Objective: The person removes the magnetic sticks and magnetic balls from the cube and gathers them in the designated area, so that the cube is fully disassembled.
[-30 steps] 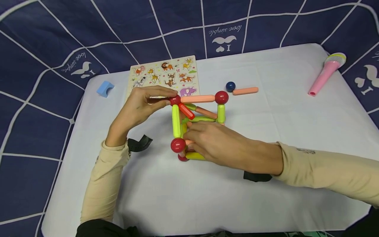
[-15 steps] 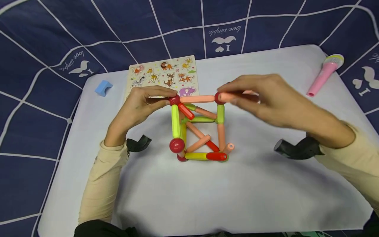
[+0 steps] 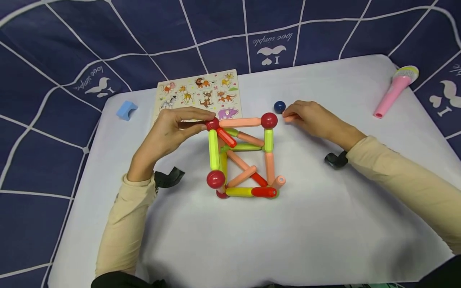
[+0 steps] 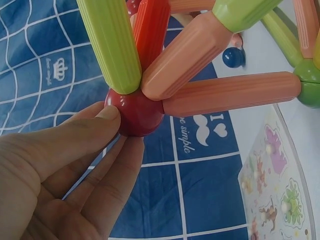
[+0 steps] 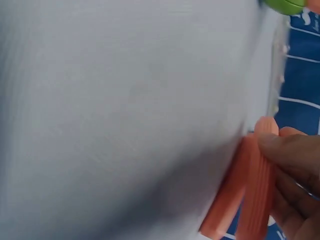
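Note:
My left hand [image 3: 169,130] pinches a dark red ball [image 4: 136,116] at the upper left corner of a frame of toy building sticks and balls. Green, red and orange sticks [image 4: 230,94] fan out from that ball. Two more red balls [image 3: 269,120] mark other corners, and a loose-ended red stick [image 3: 264,192] lies along the near side. To the right of the frame, my right hand [image 3: 311,120] is low over the table beside a dark blue ball [image 3: 279,107]. Its thumb and fingers pinch an orange stick [image 5: 256,187]; a second orange stick [image 5: 227,195] lies alongside.
An animal peg puzzle board [image 3: 235,85] lies behind the frame. The light blue arch block [image 3: 126,110] is at the back left, and a pink toy microphone [image 3: 394,92] at the back right. The white tabletop [image 3: 306,240] ends against a dark blue checked cloth [image 3: 216,24].
My right hand has left the inside of the frame, swung up past its right corner with an orange stick, and come down by the blue ball. My left hand keeps its pinch.

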`<action>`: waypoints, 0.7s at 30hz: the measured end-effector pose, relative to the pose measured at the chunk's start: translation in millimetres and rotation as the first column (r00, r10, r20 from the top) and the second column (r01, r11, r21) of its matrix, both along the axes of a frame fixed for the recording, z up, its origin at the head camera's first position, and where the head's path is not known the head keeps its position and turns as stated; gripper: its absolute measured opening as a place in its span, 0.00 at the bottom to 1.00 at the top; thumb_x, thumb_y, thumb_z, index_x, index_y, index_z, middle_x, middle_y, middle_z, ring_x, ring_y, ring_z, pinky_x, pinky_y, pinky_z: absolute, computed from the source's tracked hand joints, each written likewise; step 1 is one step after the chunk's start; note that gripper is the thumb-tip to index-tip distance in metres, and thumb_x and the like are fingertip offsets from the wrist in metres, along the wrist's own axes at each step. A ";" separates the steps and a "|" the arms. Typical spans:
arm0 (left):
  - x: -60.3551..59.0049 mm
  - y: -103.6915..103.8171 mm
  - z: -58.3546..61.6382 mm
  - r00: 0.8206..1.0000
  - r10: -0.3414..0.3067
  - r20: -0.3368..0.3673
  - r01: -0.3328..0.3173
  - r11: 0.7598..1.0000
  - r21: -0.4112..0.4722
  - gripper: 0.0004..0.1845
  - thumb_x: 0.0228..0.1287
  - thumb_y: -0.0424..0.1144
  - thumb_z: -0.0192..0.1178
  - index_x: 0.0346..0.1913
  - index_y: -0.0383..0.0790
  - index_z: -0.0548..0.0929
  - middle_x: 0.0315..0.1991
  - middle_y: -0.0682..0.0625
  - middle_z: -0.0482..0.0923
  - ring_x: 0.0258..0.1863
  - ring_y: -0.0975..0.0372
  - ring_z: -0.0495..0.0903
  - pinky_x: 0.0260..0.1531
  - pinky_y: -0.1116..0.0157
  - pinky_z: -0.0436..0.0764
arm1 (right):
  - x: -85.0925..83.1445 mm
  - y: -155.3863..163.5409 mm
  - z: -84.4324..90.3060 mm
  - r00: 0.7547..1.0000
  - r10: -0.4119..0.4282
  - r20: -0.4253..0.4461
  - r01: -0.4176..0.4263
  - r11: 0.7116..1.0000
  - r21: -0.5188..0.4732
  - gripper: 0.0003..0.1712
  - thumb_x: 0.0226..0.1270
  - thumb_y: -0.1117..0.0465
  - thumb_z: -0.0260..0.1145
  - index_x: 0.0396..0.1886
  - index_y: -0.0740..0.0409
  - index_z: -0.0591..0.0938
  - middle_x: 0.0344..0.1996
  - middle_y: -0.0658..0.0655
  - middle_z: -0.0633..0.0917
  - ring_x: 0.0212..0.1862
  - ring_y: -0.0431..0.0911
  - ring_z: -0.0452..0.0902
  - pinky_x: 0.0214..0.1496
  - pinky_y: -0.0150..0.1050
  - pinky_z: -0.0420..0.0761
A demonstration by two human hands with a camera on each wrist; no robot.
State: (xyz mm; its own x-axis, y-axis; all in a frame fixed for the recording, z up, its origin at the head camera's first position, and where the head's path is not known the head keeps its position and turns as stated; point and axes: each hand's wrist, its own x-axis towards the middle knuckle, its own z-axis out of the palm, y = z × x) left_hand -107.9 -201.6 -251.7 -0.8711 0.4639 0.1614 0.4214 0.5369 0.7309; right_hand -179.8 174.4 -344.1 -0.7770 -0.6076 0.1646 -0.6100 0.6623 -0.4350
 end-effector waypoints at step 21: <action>3.5 3.2 1.3 1.000 0.016 -0.001 -0.016 1.000 -0.011 0.18 0.61 0.28 0.67 0.54 0.43 0.86 0.51 0.53 0.84 0.52 0.64 0.80 0.46 0.65 0.83 | -0.4 -3.6 -9.4 0.993 -0.065 -0.095 0.073 0.995 0.075 0.11 0.63 0.68 0.70 0.45 0.66 0.84 0.41 0.60 0.83 0.47 0.54 0.77 0.54 0.50 0.80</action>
State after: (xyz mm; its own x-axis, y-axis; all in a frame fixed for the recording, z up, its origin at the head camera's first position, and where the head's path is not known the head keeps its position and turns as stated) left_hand -104.5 -198.4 -250.3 -0.8783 0.4515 0.1574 0.4132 0.5513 0.7248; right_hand -180.2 170.7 -353.4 -0.8012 -0.5670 0.1913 -0.5968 0.7341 -0.3239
